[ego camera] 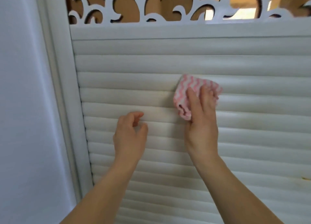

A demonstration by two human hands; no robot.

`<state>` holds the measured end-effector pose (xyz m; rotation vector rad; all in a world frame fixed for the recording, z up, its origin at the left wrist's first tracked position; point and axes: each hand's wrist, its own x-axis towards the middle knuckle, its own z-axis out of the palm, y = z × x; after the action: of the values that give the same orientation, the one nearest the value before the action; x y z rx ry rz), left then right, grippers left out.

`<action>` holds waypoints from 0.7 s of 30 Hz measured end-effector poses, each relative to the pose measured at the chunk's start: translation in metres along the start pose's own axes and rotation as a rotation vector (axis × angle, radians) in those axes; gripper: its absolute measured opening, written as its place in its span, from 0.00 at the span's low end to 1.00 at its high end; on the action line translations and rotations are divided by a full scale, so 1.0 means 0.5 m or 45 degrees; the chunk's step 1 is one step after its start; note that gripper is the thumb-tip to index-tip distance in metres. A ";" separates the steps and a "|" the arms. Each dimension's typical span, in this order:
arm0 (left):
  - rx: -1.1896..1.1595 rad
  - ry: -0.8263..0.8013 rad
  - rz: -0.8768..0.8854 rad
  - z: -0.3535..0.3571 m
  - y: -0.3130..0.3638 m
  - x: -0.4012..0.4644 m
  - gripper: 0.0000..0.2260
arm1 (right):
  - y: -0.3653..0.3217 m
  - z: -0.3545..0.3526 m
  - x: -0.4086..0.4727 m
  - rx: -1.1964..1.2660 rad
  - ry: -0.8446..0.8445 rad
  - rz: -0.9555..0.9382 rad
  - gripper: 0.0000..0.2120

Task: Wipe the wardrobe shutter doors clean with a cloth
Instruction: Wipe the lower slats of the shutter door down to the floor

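A white shutter door (pixel 252 126) with horizontal slats fills most of the view. My right hand (pixel 202 121) presses a folded pink-and-white wavy-striped cloth (pixel 186 90) flat against the slats in the upper middle of the door. The cloth sticks out above and to the left of my fingers. To the left and slightly lower, my left hand (pixel 130 134) hovers near the slats with its fingers loosely curled and nothing in it.
A white carved fretwork panel (pixel 151 6) with brown openings runs above the door's top rail (pixel 168 31). A white moulded frame (pixel 64 92) borders the door on the left, beside a plain white wall (pixel 20 106). A small yellowish mark (pixel 305 178) sits at the right edge.
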<state>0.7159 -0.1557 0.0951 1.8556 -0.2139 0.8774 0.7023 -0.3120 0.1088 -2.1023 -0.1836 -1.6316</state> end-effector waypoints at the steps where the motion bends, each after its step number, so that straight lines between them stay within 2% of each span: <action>1: 0.042 0.013 0.051 -0.005 -0.006 0.006 0.12 | 0.006 0.022 -0.004 -0.135 -0.030 -0.027 0.31; 4: 0.250 0.025 0.148 -0.015 -0.023 0.025 0.18 | 0.007 0.059 -0.016 -0.458 -0.057 -0.098 0.28; 7: 0.409 0.072 0.309 -0.013 -0.036 0.033 0.24 | 0.001 0.072 -0.016 -0.623 -0.034 -0.140 0.32; 12: 0.547 0.136 0.467 -0.001 -0.060 0.034 0.30 | -0.024 0.085 -0.017 -0.679 0.006 -0.166 0.35; 18: 0.591 0.139 0.536 -0.009 -0.072 0.039 0.30 | -0.042 0.099 -0.016 -0.744 0.008 -0.291 0.26; 21: 0.614 0.105 0.531 -0.011 -0.076 0.036 0.30 | -0.011 0.073 -0.014 -0.774 -0.009 -0.386 0.26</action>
<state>0.7458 -0.1294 0.0803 2.2544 -0.3716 1.3837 0.7304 -0.2895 0.0971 -2.6268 -0.0014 -2.0521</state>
